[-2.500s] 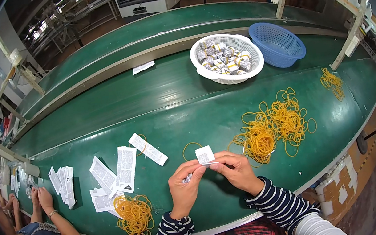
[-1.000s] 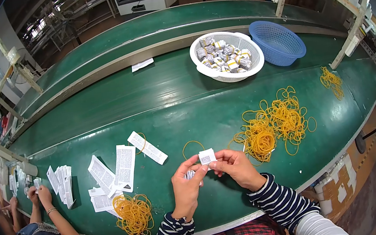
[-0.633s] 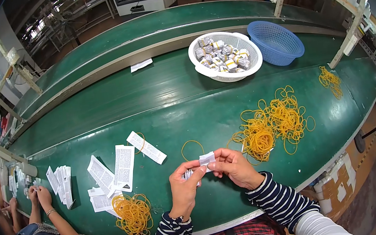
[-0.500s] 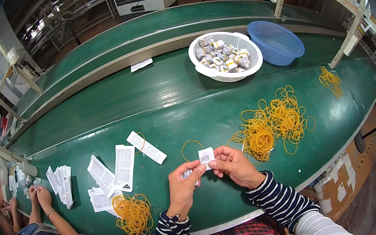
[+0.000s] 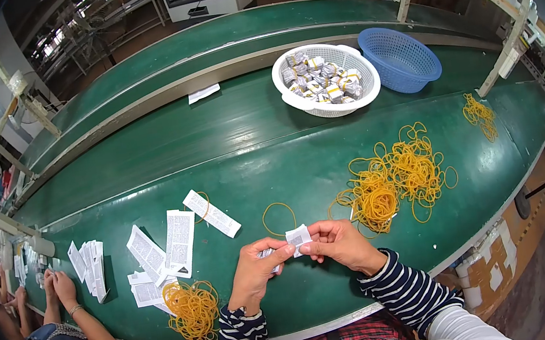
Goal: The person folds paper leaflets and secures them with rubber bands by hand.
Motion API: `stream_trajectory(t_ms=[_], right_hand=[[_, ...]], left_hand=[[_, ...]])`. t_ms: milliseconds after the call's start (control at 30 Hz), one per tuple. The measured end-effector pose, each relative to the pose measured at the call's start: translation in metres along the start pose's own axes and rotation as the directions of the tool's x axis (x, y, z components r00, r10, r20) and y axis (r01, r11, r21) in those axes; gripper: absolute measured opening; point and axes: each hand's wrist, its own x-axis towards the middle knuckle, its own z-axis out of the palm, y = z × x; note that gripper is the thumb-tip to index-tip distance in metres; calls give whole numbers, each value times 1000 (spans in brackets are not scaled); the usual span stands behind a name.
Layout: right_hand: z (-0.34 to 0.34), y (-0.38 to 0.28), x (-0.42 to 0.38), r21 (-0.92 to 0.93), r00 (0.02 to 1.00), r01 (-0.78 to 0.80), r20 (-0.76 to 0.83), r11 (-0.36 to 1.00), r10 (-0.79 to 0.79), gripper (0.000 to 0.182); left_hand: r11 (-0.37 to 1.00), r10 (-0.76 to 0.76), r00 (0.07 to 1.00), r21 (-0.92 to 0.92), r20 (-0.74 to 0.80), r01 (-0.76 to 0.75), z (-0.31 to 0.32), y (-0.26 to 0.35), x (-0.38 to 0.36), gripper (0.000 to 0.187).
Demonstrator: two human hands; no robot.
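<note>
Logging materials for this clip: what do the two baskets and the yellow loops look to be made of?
White basket and blue basket: probably smooth molded plastic, given the regular perforations and slight sheen. Yellow loops: likely rubber, matte, thin and tangled in limp curls.

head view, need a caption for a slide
Two hands hold a small folded paper over a green table, with heaps of yellow rubber bands on both sides.
</note>
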Motion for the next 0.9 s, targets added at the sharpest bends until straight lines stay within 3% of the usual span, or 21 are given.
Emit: stream_trajectory(t_ms=[233,333,433,533,733,900], right_hand=[[2,3,0,46,1000,-12,4,999,12,24],[2,6,0,64,999,11,-40,998,-9,21],[5,8,1,153,998,35,-56,988,-27,18],[3,14,1,222,998,58,-35,973,-51,16],[1,13,2,167,985,169,-47,971,-164,9],[0,18,3,-4,970,237,-58,971,-237,6]], left_hand=[[999,30,999,26,-9,-30,-1,1,-1,12],[975,201,973,122,-113,-187,10,-3,-1,13],[958,279,949,114,-147,-264,16,-6,-2,13],[936,342,936,111,-80,-333,15,-10,-2,12],[985,161,985,-48,-61,-164,19,-1,-7,15],[980,171,982,120,-83,-161,22,-6,-6,17]])
